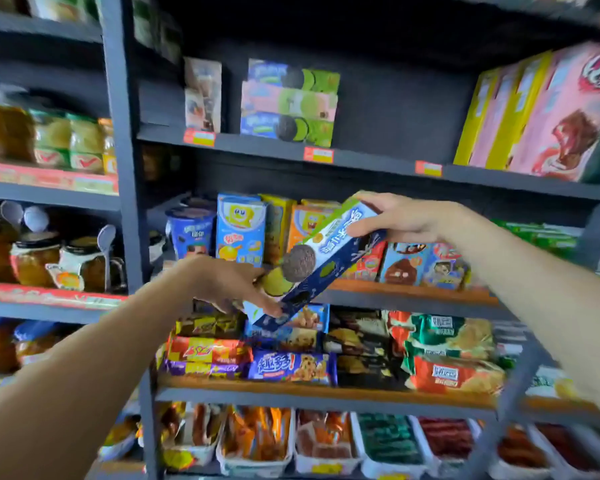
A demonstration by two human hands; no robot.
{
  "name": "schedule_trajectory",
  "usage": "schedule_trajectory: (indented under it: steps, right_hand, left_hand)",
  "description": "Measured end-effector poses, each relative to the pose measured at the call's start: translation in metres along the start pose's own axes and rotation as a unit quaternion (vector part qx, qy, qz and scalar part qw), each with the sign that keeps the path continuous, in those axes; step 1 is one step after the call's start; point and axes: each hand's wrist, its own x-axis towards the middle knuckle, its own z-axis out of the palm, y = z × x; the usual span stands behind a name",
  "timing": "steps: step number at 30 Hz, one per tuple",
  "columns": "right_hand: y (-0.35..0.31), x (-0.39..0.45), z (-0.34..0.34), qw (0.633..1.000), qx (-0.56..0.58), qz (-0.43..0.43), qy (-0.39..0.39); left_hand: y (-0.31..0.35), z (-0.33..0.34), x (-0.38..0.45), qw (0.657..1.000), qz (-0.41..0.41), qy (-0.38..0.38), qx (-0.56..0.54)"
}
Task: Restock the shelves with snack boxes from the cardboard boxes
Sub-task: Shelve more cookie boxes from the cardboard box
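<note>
**Head view: cookie box in both hands, on its way to the shelf**

Head camera has it front and centre: a blue-and-green cookie box [321, 261], tilted, its upper end toward the right and its lower end toward the left, carried in mid-air in front of the shelving. Right hand [400, 218] clamps the upper end, thumb on top and fingers [362, 231] wrapped under the face. Left hand [234, 284] takes the lower end, fingers [269, 304] closed along the bottom edge. Both grips look firm, nothing slack.

Just above the right fingers, up on the higher shelf [371, 159], sits a stack of matching cookie boxes [290, 103], three high by the look of it, with dark open space beside them, between that stack and the tall pink boxes [548, 116] far right. That gap reads as the likely home for this one.

Behind the fingers, the middle shelf is packed with upright cartoon snack boxes [241, 230]; below the left fingers lie wrapped biscuit packs [291, 367], and lower still, trays of packets [257, 438].

Progress? Some stock is up, one box is in transit, nothing placed yet this go. No cardboard boxes in shot, so how much remains I can't say.
</note>
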Motion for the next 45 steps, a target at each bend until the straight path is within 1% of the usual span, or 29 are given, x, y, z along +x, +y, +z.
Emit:
schedule_trajectory:
  steps: [2, 5, 6, 7, 8, 9, 10, 11, 12, 14, 15, 16, 17, 18, 19, 20, 21, 22, 24, 26, 27, 31, 34, 37, 40, 41, 42, 45]
  right_hand:
    - [-0.017, -0.016, -0.034, 0.998, 0.050, -0.041, 0.018]
    - [-0.034, -0.021, -0.059, 0.987, 0.103, -0.104, 0.067]
    - [-0.040, -0.019, -0.063, 0.982, 0.112, -0.124, 0.083]
    - [-0.044, -0.016, -0.065, 0.977, 0.122, -0.139, 0.103]
    - [-0.048, -0.013, -0.067, 0.972, 0.133, -0.148, 0.122]
    - [-0.050, -0.009, -0.070, 0.968, 0.150, -0.148, 0.135]
    - [-0.053, -0.004, -0.070, 0.965, 0.172, -0.139, 0.139]
    - [-0.057, 0.001, -0.070, 0.962, 0.195, -0.131, 0.137]
    - [-0.059, 0.007, -0.070, 0.960, 0.208, -0.127, 0.136]
    - [-0.065, 0.024, -0.077, 0.953, 0.217, -0.151, 0.146]
    - [-0.068, 0.032, -0.079, 0.948, 0.225, -0.169, 0.149]
    - [-0.072, 0.042, -0.084, 0.941, 0.231, -0.197, 0.151]
    - [-0.074, 0.053, -0.089, 0.933, 0.228, -0.229, 0.155]
    - [-0.077, 0.062, -0.093, 0.927, 0.218, -0.258, 0.166]
    - [-0.080, 0.071, -0.098, 0.921, 0.203, -0.281, 0.179]
    - [-0.081, 0.079, -0.102, 0.916, 0.188, -0.297, 0.192]
    - [-0.081, 0.087, -0.107, 0.916, 0.172, -0.303, 0.200]
    - [-0.080, 0.093, -0.111, 0.916, 0.158, -0.307, 0.205]
    - [-0.078, 0.104, -0.119, 0.927, 0.108, -0.295, 0.204]
    - [-0.077, 0.113, -0.124, 0.941, 0.049, -0.264, 0.204]
    - [-0.076, 0.119, -0.127, 0.945, 0.041, -0.250, 0.206]
    - [-0.071, 0.137, -0.136, 0.946, 0.088, -0.230, 0.209]
    - [-0.072, 0.147, -0.146, 0.949, 0.084, -0.228, 0.203]
    - [-0.076, 0.154, -0.155, 0.955, 0.058, -0.225, 0.186]
    - [-0.079, 0.165, -0.158, 0.959, 0.038, -0.222, 0.170]
    - [-0.080, 0.170, -0.159, 0.956, 0.031, -0.227, 0.185]
    - [-0.081, 0.177, -0.159, 0.946, 0.019, -0.238, 0.217]
    - [-0.086, 0.199, -0.158, 0.908, -0.020, -0.272, 0.319]
  left_hand:
    - [0.029, -0.019, -0.012, 0.999, 0.009, 0.051, -0.008]
    - [0.069, -0.043, -0.024, 0.989, 0.067, 0.134, -0.009]
    - [0.079, -0.052, -0.025, 0.980, 0.087, 0.180, 0.008]
    - [0.087, -0.061, -0.025, 0.963, 0.103, 0.245, 0.039]
    - [0.094, -0.071, -0.025, 0.936, 0.114, 0.320, 0.097]
    - [0.100, -0.081, -0.024, 0.894, 0.121, 0.395, 0.173]
    - [0.105, -0.088, -0.023, 0.844, 0.131, 0.463, 0.237]
    - [0.109, -0.096, -0.022, 0.803, 0.144, 0.506, 0.280]
    - [0.113, -0.101, -0.022, 0.771, 0.163, 0.534, 0.306]
    - [0.116, -0.117, -0.016, 0.725, 0.186, 0.574, 0.331]
    - [0.115, -0.126, -0.011, 0.711, 0.190, 0.591, 0.332]
    - [0.114, -0.138, -0.004, 0.705, 0.197, 0.605, 0.312]
    - [0.115, -0.149, 0.002, 0.719, 0.213, 0.611, 0.255]
    - [0.116, -0.160, 0.006, 0.755, 0.240, 0.591, 0.152]
    - [0.119, -0.167, 0.007, 0.802, 0.274, 0.530, 0.007]
    - [0.122, -0.172, 0.009, 0.835, 0.310, 0.429, -0.148]
    - [0.122, -0.178, 0.014, 0.837, 0.328, 0.343, -0.272]
    - [0.119, -0.185, 0.020, 0.831, 0.340, 0.298, -0.324]
    - [0.111, -0.198, 0.033, 0.833, 0.350, 0.275, -0.328]
    - [0.105, -0.210, 0.045, 0.850, 0.352, 0.276, -0.276]
    - [0.102, -0.216, 0.051, 0.857, 0.349, 0.284, -0.251]
    - [0.104, -0.236, 0.063, 0.858, 0.336, 0.350, -0.169]
    - [0.110, -0.244, 0.066, 0.853, 0.328, 0.384, -0.129]
    - [0.115, -0.254, 0.071, 0.835, 0.334, 0.426, -0.100]
    - [0.121, -0.263, 0.080, 0.802, 0.337, 0.479, -0.114]
    - [0.122, -0.266, 0.084, 0.792, 0.330, 0.499, -0.120]
    - [0.124, -0.268, 0.088, 0.785, 0.319, 0.517, -0.126]
    - [0.126, -0.275, 0.101, 0.767, 0.260, 0.573, -0.128]
